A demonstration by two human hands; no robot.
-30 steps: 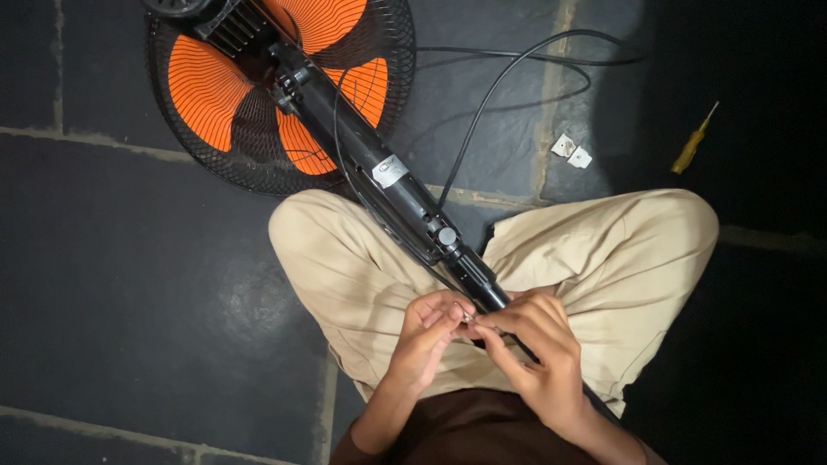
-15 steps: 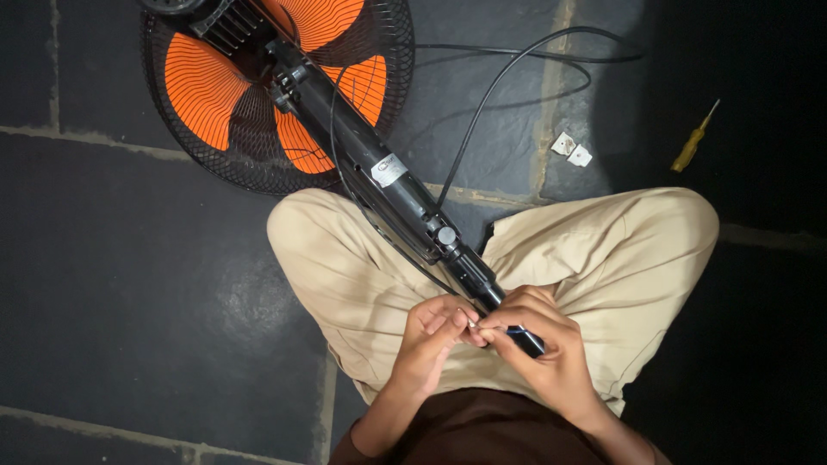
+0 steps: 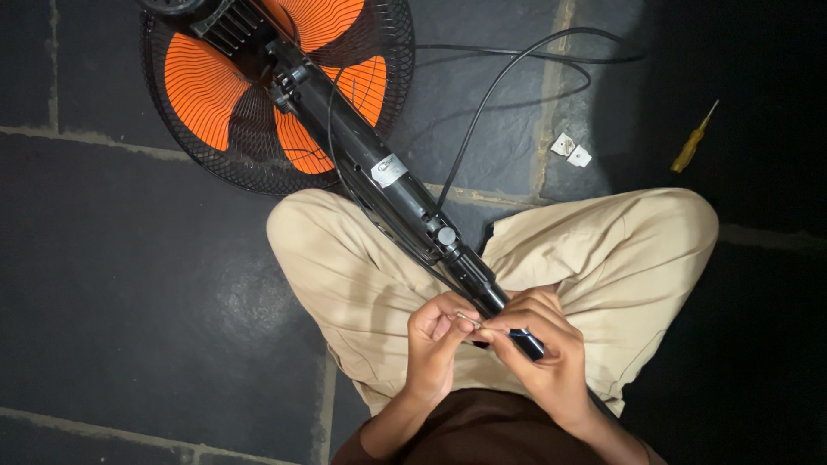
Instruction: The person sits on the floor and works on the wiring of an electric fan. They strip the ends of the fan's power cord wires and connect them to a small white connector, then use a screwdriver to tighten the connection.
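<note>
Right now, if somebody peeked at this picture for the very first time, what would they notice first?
The bright orange fan blades behind a black wire grille at the top left stand out most against the dark stone floor. The fan's black pole slants down into the lap of a seated person in tan trousers, where the left hand and right hand meet around its end and a thin metal piece. A small yellow screwdriver lies far right.

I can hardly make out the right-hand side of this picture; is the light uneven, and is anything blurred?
Head view: light falls on the middle and left, so the fan, its pole and both hands, left hand and right hand, read sharp; the floor shows a soft sheen; the right edge sinks into shadow, leaving the screwdriver dim; no evident motion blur.
</note>
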